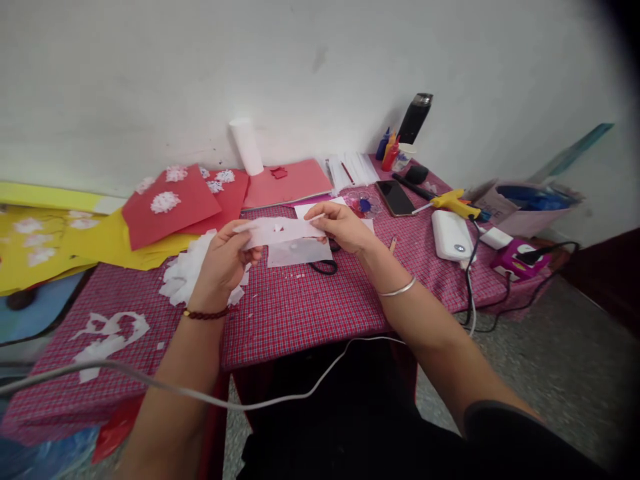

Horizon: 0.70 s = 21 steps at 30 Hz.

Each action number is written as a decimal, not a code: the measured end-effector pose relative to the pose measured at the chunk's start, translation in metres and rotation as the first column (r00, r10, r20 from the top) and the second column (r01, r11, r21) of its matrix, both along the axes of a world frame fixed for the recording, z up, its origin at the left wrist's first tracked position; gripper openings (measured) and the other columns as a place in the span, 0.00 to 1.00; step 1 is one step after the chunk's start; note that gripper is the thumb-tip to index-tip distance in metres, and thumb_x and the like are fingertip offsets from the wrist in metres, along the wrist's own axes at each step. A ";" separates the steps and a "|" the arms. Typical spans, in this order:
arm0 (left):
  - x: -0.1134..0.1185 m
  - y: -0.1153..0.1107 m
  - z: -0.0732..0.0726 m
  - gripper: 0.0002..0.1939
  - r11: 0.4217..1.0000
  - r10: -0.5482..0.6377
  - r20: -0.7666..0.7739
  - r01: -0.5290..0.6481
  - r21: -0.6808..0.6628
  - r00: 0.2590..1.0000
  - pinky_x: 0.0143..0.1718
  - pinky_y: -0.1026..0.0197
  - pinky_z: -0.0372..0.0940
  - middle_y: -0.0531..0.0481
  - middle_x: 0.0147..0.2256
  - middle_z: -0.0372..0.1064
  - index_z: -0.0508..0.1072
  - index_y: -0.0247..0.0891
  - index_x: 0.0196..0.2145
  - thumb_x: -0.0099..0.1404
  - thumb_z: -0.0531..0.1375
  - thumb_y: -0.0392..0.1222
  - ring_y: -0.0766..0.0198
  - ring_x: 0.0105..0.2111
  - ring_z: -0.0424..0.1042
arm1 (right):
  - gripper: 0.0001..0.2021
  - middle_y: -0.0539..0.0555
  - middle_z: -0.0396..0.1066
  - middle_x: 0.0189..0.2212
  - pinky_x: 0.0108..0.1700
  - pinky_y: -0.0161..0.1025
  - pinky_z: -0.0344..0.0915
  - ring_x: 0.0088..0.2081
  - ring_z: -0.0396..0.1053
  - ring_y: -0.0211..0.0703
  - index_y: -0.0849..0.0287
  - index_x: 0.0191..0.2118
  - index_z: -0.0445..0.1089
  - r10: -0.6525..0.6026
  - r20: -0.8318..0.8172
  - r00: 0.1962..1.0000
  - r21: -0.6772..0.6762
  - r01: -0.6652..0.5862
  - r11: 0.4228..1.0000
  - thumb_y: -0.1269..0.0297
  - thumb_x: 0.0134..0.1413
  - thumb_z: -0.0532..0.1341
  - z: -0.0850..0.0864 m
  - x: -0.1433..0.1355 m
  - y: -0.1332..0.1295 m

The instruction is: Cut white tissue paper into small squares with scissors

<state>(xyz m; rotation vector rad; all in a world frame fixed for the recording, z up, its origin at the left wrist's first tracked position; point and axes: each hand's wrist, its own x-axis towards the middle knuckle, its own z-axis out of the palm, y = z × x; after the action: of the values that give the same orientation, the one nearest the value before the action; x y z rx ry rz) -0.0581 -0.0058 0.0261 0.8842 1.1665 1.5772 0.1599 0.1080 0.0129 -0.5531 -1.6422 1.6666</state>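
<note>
A red checked cloth (pixel 305 327) stretches across the middle of the frame. Yellow sheets (pixel 107 250) spread at the left, overlapped by a red card (pixel 200 203) with pale paper flowers (pixel 165 202) on it, and a heap of white paper pieces (pixel 181 273) sits left of centre. At the centre I see the left hand (pixel 223 257) and the right hand (pixel 345 230) well apart, each with thumb and fingers pinched on one end of a white paper strip (pixel 300 230) that has a small hole near its middle. Another white sheet (pixel 300 255) shows just beneath it. Right of centre are a white device (pixel 451 235), a phone (pixel 397 198) and a yellow glue gun (pixel 454 203); tiny scraps (pixel 295 275) dot the cloth below the hands
</note>
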 end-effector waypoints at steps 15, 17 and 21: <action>-0.011 -0.014 0.006 0.08 0.942 -0.264 -0.005 0.259 0.214 0.964 0.15 0.66 0.61 0.48 0.18 0.70 0.75 0.36 0.24 0.55 0.64 0.43 0.65 0.17 0.68 | 0.10 0.44 0.66 0.21 0.22 0.30 0.57 0.20 0.62 0.28 0.59 0.29 0.67 0.193 -0.210 0.958 -0.040 -0.206 0.978 0.62 0.49 0.68 0.009 0.006 -0.009; -0.010 -0.015 0.006 0.16 0.937 -0.259 -0.029 0.258 0.236 0.966 0.16 0.65 0.61 0.48 0.19 0.69 0.75 0.35 0.24 0.58 0.63 0.52 0.64 0.17 0.68 | 0.09 0.44 0.65 0.20 0.23 0.30 0.57 0.20 0.63 0.28 0.59 0.28 0.67 0.206 -0.219 0.954 -0.035 -0.218 0.975 0.63 0.49 0.67 0.009 0.005 -0.010; -0.003 -0.012 0.005 0.15 0.970 -0.129 -0.065 0.139 0.199 0.990 0.16 0.68 0.56 0.56 0.15 0.61 0.67 0.38 0.19 0.54 0.68 0.45 0.70 0.15 0.62 | 0.05 0.44 0.66 0.20 0.23 0.30 0.57 0.20 0.63 0.28 0.60 0.28 0.69 0.217 -0.207 0.954 -0.020 -0.226 0.974 0.67 0.49 0.65 0.008 0.004 -0.010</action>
<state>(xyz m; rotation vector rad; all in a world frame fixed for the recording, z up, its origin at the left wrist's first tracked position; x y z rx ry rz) -0.0610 -0.0177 0.0312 1.1201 0.9712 1.5889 0.1639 0.0982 0.0207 -0.2135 -1.5654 1.8577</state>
